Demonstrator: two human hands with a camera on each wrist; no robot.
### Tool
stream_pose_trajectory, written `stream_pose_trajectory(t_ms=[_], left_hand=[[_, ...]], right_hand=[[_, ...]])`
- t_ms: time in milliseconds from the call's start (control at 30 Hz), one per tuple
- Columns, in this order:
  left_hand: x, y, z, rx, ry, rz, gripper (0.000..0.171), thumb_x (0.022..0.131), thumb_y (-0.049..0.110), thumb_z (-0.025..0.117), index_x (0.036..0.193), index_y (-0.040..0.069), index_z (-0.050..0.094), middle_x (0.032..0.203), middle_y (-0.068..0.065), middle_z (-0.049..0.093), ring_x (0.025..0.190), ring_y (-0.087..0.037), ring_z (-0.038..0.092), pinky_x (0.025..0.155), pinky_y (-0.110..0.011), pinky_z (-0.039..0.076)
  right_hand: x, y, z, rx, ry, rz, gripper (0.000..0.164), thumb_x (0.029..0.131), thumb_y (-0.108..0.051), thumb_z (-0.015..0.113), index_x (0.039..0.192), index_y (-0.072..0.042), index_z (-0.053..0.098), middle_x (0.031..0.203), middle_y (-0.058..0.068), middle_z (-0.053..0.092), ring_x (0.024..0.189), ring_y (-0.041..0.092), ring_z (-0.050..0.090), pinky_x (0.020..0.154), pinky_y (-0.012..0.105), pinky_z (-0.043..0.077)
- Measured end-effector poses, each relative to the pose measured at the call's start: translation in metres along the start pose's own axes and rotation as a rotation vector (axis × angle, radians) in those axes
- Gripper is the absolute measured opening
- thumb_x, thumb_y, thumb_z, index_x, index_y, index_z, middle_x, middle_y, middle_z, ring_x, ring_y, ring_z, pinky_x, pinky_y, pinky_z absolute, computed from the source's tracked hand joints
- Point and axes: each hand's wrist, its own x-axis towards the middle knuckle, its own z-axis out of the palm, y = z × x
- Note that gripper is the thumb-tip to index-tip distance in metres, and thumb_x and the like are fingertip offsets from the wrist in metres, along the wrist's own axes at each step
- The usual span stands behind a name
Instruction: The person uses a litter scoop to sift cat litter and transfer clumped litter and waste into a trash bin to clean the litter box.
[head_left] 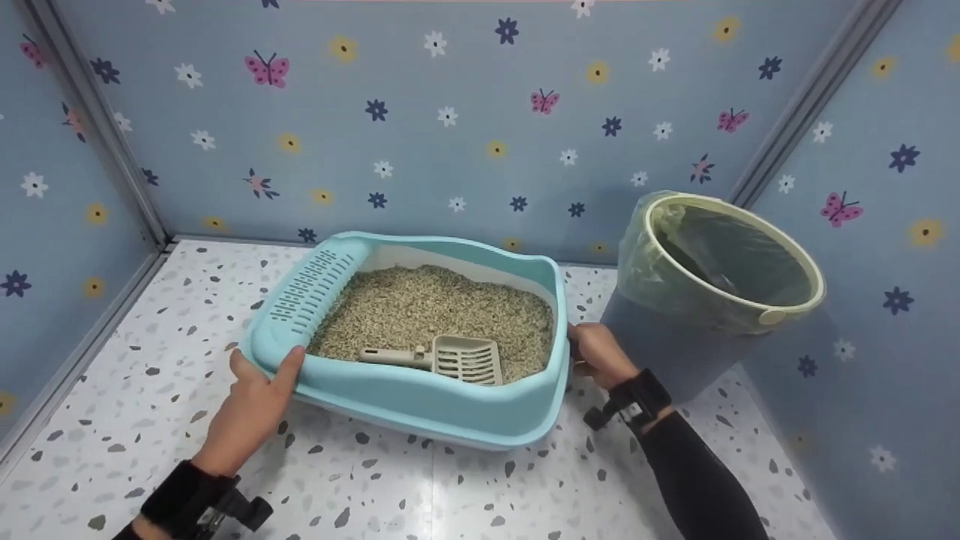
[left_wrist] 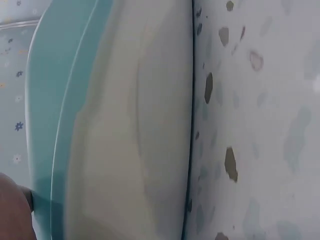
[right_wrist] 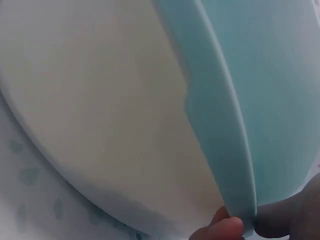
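Observation:
A light blue litter box (head_left: 420, 394) with a pale lower tray stands on the floor, filled with tan granular litter (head_left: 442, 300). On the litter near the front wall lies a beige slotted litter scoop (head_left: 465, 360), its handle pointing left. My left hand (head_left: 251, 394) grips the box at its front left corner, thumb on the top edge; most of its fingers are hidden. At the right side, my right hand (head_left: 600, 354) holds the blue rim. The right wrist view shows the thumb and fingertips (right_wrist: 222, 230) pinching the rim (right_wrist: 230, 125) from both sides.
A grey bin (head_left: 675, 345) with a cream ring and translucent liner stands right of the box, close behind my right hand. Flower-patterned panels (head_left: 450, 150) enclose the speckled white floor (head_left: 375, 480) at the back and both sides.

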Motion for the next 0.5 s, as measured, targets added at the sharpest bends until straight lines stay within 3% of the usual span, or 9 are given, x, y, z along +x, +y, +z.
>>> stream_pose_trajectory(t_ms=[67,267,333,400,500], left_hand=[[0.0,0.004,0.004,-0.034,0.007,-0.015,0.128,0.106,0.086,0.029,0.16,-0.015,-0.028,0.126,-0.042,0.059,0.104,-0.044,0.064,0.079,-0.049,0.05],[0.017,0.007,0.002,-0.13,-0.029,-0.042,0.123,0.108,0.081,0.029,0.159,-0.008,-0.038,0.157,-0.054,0.036,0.138,-0.052,0.05,0.112,-0.062,0.041],[0.027,0.006,-0.001,-0.146,-0.032,-0.037,0.12,0.108,0.08,0.03,0.161,-0.006,-0.037,0.159,-0.054,0.032,0.14,-0.052,0.047,0.116,-0.061,0.038],[0.039,0.004,-0.005,-0.171,-0.027,-0.031,0.116,0.109,0.077,0.031,0.164,-0.003,-0.032,0.148,-0.051,0.042,0.126,-0.05,0.055,0.106,-0.058,0.047],[0.058,0.002,-0.01,-0.218,-0.024,-0.035,0.111,0.109,0.075,0.034,0.168,0.0,-0.024,0.118,-0.032,0.051,0.09,-0.036,0.06,0.075,-0.044,0.053]], right_hand=[[0.002,-0.001,-0.002,0.002,-0.002,0.002,0.035,0.108,-0.02,0.06,0.074,-0.012,0.062,0.064,-0.001,0.054,0.054,0.012,0.05,0.046,0.026,0.038],[-0.008,0.006,-0.002,0.01,-0.054,-0.032,0.031,0.114,-0.026,0.057,0.09,-0.009,0.065,0.067,-0.001,0.049,0.056,0.011,0.042,0.047,0.025,0.032],[-0.016,0.012,-0.001,0.016,-0.062,-0.039,0.031,0.115,-0.027,0.056,0.09,-0.009,0.062,0.067,0.0,0.047,0.056,0.012,0.04,0.047,0.025,0.03],[-0.026,0.017,0.001,0.025,-0.078,-0.038,0.031,0.117,-0.028,0.054,0.092,-0.009,0.061,0.068,0.0,0.047,0.057,0.012,0.04,0.047,0.025,0.03],[-0.042,0.024,0.004,0.044,-0.105,-0.048,0.031,0.118,-0.029,0.054,0.096,-0.008,0.061,0.072,0.001,0.051,0.058,0.013,0.042,0.048,0.024,0.03]])
